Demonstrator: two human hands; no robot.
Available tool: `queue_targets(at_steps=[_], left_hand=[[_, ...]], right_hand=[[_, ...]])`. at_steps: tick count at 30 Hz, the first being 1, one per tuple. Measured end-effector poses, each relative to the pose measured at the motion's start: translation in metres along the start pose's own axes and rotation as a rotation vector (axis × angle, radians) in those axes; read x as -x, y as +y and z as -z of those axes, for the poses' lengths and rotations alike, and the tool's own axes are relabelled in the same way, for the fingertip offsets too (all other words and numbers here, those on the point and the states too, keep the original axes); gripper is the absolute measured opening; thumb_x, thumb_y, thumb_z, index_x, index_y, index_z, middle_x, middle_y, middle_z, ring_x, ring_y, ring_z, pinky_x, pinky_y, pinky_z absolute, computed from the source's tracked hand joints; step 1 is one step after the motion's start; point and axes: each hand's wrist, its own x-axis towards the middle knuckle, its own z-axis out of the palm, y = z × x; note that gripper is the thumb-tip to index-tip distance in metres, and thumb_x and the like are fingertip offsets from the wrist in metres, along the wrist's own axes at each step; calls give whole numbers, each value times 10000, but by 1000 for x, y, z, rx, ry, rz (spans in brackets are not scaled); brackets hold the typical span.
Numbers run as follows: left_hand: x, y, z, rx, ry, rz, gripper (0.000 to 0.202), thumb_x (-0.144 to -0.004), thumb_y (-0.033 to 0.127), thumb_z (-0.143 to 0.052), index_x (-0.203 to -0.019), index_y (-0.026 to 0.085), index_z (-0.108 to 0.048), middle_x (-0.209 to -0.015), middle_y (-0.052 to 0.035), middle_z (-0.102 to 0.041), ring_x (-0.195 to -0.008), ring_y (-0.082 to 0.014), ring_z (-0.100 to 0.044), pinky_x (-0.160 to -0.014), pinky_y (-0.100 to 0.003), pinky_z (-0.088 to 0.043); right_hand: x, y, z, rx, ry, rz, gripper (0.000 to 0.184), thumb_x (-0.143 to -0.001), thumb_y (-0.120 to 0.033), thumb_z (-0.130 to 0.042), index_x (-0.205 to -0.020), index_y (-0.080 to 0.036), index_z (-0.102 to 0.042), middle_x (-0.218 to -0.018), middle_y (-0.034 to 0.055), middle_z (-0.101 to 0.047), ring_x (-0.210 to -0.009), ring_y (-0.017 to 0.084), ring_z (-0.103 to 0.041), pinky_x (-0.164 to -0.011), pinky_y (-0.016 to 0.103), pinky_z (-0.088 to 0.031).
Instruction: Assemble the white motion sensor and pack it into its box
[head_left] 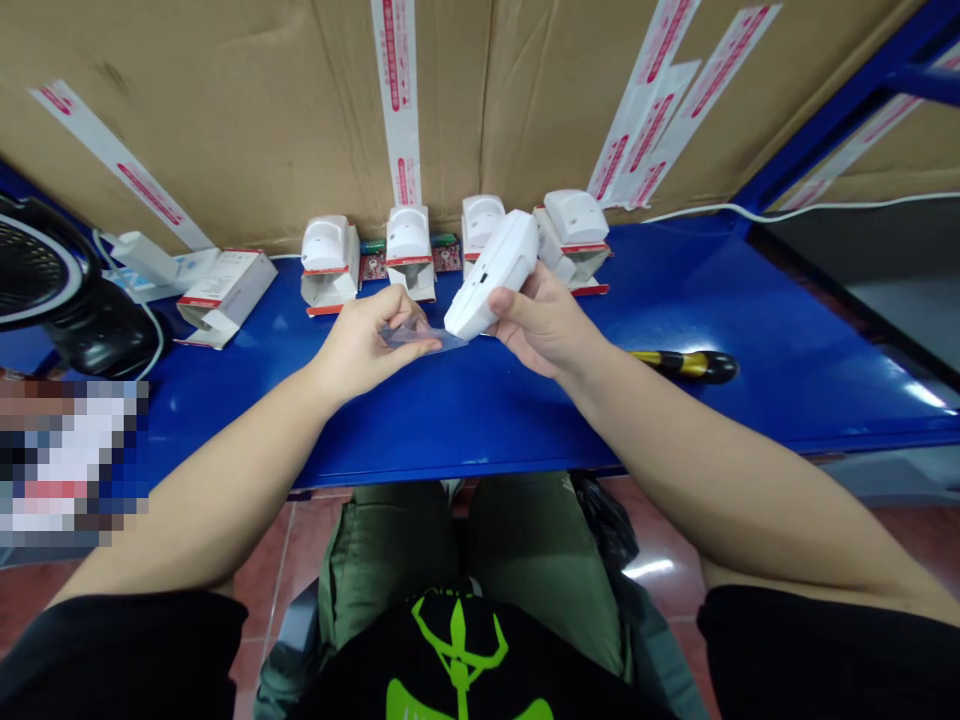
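Observation:
My right hand [544,315] is closed around a white plastic device housing [499,270], tilted above the blue table; a small dark slot shows in its side. Pinched in my left hand [375,340] is a clear plastic bag [446,341], its edge reaching the lower end of the housing. Whether the housing's end sits inside the bag I cannot tell. Behind my hands, several similar white devices rest on small open cartons, among them one device [325,241] at left, another [409,232] in the middle and one [576,216] at right.
A screwdriver with a black and yellow handle [701,366] lies right of my right forearm. An open carton [227,295] and a black fan-like object [90,310] stand at left. Cardboard [262,120] backs the blue table [787,350]. A white cable [750,210] runs behind.

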Motion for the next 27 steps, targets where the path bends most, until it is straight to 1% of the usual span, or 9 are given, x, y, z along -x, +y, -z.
queue_targets(at_steps=[3, 5, 7, 10, 12, 15, 20, 23, 27], left_hand=[[0, -3, -2, -23, 46, -15, 628, -967, 471, -916, -846, 273, -332, -804, 36, -687, -710, -139, -648, -697, -284, -543], [-1, -5, -2, -72, 73, -38, 611, -949, 407, -927, -855, 274, -338, -813, 45, -651, -711, -135, -599, -698, -285, -522], [-1, -7, -2, -127, 86, -80, 579, -936, 334, -923, -860, 271, -352, -833, 46, -625, -722, -139, -564, -702, -291, -501], [-2, -6, -1, -174, 81, -145, 533, -944, 277, -912, -871, 267, -384, -834, 52, -581, -701, -137, -521, -668, -289, -452], [-2, -5, 0, -184, 69, -166, 496, -959, 262, -904, -876, 262, -415, -823, 57, -559, -677, -132, -502, -646, -287, -427], [-3, -3, 1, -193, 50, -193, 389, -997, 227, -845, -862, 249, -481, -818, 44, -570, -705, -142, -532, -671, -294, -447], [-4, 0, 2, -243, -6, -262, 134, -1022, 119, -677, -991, 243, -635, -952, -16, -720, -873, -186, -676, -805, -329, -557], [-3, 2, 2, -263, -40, -267, 131, -1029, 110, -646, -1005, 237, -658, -976, -32, -743, -897, -196, -700, -833, -337, -583], [-4, 3, 1, -257, -26, -260, 187, -1039, 152, -708, -907, 233, -604, -910, -16, -681, -842, -181, -674, -798, -312, -581]], right_hand=[[-3, 4, -1, -6, 44, 15, 856, -573, -712, -1102, -1164, -306, -634, -1202, 55, -772, -1308, 352, -735, -1089, 591, -698], [-3, 4, -3, -30, 64, -3, 841, -563, -721, -1101, -1136, -299, -653, -1187, 54, -787, -1269, 334, -748, -1046, 544, -713], [-3, 0, -6, -70, 83, -39, 835, -526, -706, -1120, -1094, -288, -673, -1107, 35, -795, -1129, 287, -770, -889, 438, -731], [-1, -9, -10, -121, 112, -103, 825, -464, -647, -1158, -1021, -249, -698, -926, -8, -767, -819, 164, -706, -612, 254, -616], [0, -14, -11, -133, 115, -126, 818, -462, -661, -1155, -991, -226, -707, -861, -19, -750, -741, 126, -666, -556, 213, -563], [-1, -16, -10, -133, 100, -123, 818, -479, -734, -1123, -973, -228, -711, -862, -6, -761, -766, 142, -694, -572, 225, -596], [-5, -6, -2, -71, 111, -83, 735, -665, -794, -1023, -1052, -256, -706, -993, 44, -782, -853, 197, -731, -566, 275, -616], [-6, -3, 1, -31, 112, -71, 757, -664, -826, -1005, -1071, -260, -708, -1014, 43, -779, -857, 194, -730, -603, 285, -631], [-5, -7, 0, -39, 87, -63, 793, -610, -847, -1022, -1037, -253, -716, -961, 22, -766, -792, 167, -692, -611, 281, -626]])
